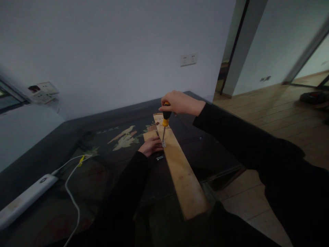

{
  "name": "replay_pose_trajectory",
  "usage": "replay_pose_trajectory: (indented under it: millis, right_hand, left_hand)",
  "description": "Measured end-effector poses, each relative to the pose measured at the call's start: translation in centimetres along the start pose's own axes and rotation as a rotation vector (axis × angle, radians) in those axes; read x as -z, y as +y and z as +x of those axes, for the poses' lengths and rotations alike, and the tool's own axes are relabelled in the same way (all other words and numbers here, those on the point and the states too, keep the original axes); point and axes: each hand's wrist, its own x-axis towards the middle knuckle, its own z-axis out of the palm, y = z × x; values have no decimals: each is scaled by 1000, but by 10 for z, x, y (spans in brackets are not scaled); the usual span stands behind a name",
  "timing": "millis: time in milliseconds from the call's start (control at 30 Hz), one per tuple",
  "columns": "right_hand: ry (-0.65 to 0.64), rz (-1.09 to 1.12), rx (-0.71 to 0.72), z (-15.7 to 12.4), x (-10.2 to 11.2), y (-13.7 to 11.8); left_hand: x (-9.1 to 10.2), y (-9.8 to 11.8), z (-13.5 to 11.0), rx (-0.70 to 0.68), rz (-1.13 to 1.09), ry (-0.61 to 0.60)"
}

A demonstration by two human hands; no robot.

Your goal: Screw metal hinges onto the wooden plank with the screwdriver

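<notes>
My right hand (176, 103) is closed around the yellow-and-black handle of a screwdriver (166, 118). The screwdriver stands nearly upright, its tip down on a small metal bracket (163, 144) at the left edge of a long wooden board (183, 171). Pressed to that same edge is my left hand (151, 146), its fingertips closed at the bracket. Just beyond the left hand, a short wooden piece (149, 135) meets the board from the left. Another small metal piece (159, 158) lies on the dark tabletop below the left hand. Any screw under the tip is too small to make out.
The board's near end juts past the front edge of the dark table (108, 185). A white power strip (28, 199) and its white cable (70, 192) lie at the left. A wall socket (188, 59) is behind the table; tiled floor (257, 113) extends on the right.
</notes>
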Motion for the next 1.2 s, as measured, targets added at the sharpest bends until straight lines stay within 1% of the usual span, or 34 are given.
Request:
replay_pose_trajectory:
  millis: [167, 367, 467, 567, 800, 900, 967, 1033, 1100, 1200]
  right_hand:
    - [-35, 103, -11, -2, 0, -1]
    - [-79, 264, 60, -1, -6, 4]
    - [-86, 299, 72, -1, -8, 5]
    - [-68, 312, 74, -1, -8, 4]
    - [16, 331, 35, -1, 1, 7]
    - [59, 369, 6, -5, 4, 14]
    - [109, 406, -36, -11, 4, 23]
    - [181, 469, -107, -18, 1, 34]
    - [272, 568, -192, -28, -7, 48]
    - [401, 786, -324, -44, -28, 70]
  left_hand:
    - [-2, 1, -1, -1, 20, 19]
    - [-2, 0, 1, 0, 33, 42]
    - [-2, 0, 1, 8, 29, 43]
    - [-3, 1, 1, 6, 31, 48]
    - [-1, 5, 1, 32, 134, 97]
    - [0, 6, 1, 29, 167, 93]
    - [0, 5, 1, 11, 176, 81]
    - [-1, 4, 1, -13, 176, 71]
    - [-1, 3, 1, -29, 172, 70]
    - [-3, 3, 1, -47, 160, 72]
